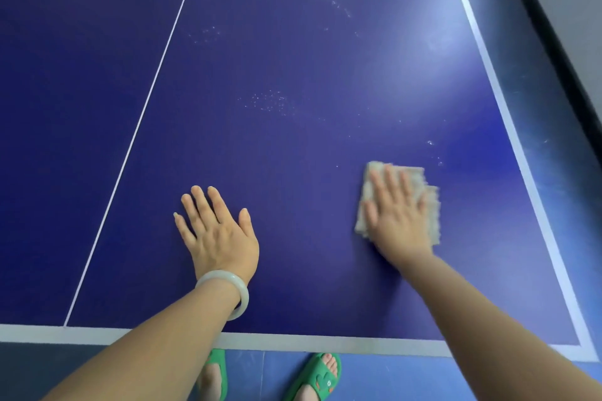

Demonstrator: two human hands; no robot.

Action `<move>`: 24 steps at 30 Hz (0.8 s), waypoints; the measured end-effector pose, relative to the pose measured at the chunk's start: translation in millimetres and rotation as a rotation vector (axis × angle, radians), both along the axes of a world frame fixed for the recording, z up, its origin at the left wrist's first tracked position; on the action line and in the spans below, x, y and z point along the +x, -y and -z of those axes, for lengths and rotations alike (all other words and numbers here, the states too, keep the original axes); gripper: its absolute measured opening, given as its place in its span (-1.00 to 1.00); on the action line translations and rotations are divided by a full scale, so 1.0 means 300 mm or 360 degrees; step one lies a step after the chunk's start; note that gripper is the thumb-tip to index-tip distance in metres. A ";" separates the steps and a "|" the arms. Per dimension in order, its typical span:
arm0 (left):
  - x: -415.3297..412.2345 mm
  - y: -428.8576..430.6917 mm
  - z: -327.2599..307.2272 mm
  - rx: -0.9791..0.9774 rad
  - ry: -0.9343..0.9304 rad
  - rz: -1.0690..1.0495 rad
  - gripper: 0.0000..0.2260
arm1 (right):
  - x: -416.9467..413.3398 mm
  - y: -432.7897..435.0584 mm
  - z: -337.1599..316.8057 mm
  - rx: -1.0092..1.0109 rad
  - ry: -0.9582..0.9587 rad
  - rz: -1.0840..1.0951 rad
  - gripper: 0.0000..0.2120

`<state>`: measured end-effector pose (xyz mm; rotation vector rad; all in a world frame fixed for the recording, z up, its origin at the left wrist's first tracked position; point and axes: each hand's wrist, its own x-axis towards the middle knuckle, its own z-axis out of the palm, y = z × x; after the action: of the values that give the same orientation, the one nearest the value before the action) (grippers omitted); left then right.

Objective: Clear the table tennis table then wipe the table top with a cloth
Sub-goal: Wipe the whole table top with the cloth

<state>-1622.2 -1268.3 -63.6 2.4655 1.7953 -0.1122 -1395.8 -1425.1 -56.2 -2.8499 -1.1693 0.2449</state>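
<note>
The blue table tennis table top [293, 58] fills the view, with a white centre line and white border lines. A folded beige cloth [430, 208] lies flat on the table's near right part. My right hand [395, 215] presses on the cloth with straight, spread fingers. My left hand [216, 231] rests flat on the bare table top to the left, fingers straight, with a pale bangle on its wrist. Faint white specks and smears mark the surface beyond both hands.
The table's near edge [293, 343] runs across the bottom, its right edge [508, 127] slants up the right side. Below the near edge are blue floor tiles and my feet in green slippers [317, 374]. A dark strip and grey wall lie beyond the right edge.
</note>
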 end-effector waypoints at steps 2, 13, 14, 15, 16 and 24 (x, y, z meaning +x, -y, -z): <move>-0.002 0.001 0.000 0.0005 -0.0001 -0.0001 -0.38 | 0.067 -0.024 -0.013 -0.0018 -0.0140 0.0518 -0.44; 0.007 0.003 -0.006 0.0028 0.0008 -0.0010 -0.37 | -0.053 -0.269 0.018 0.0049 -0.0004 -0.0521 -0.44; 0.008 0.002 -0.007 0.0028 0.0007 -0.0008 -0.36 | 0.034 -0.255 0.022 0.0010 0.0020 -0.0318 -0.44; 0.008 0.003 -0.008 0.0024 -0.0002 -0.0005 -0.35 | 0.115 -0.234 0.019 -0.0023 -0.0016 -0.0042 -0.44; 0.009 0.003 -0.009 0.0017 -0.0010 0.0002 -0.34 | 0.176 -0.209 0.010 -0.0036 -0.0082 0.0227 -0.44; 0.009 0.006 -0.005 0.0013 -0.0004 -0.0011 -0.37 | -0.206 -0.310 0.014 0.0083 0.0024 0.0112 -0.39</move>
<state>-1619.5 -1270.1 -62.3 2.4655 1.8088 -0.1080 -1457.6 -1332.2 -60.5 -2.8461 -1.0593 0.1870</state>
